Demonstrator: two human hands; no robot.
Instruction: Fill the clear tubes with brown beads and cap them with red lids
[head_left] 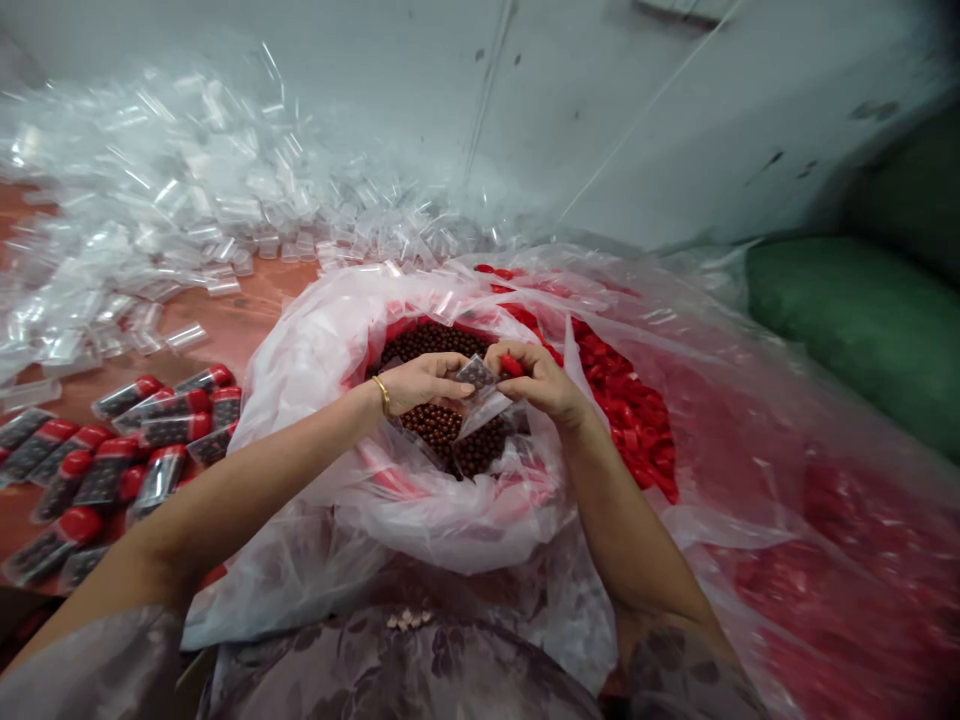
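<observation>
My left hand (421,382) grips a small clear plastic tube (477,374) filled with dark brown beads, held over an open plastic bag of brown beads (439,425). My right hand (541,380) pinches a red cap (512,366) right at the tube's end, touching it. Both hands meet above the middle of the bag. A gold bangle sits on my left wrist.
A clear bag of loose red caps (630,410) lies right of the beads. Several filled, red-capped tubes (112,450) lie on the brown surface at left. A heap of empty clear tubes (150,220) spreads behind them. A green sack (862,320) rests at right by the wall.
</observation>
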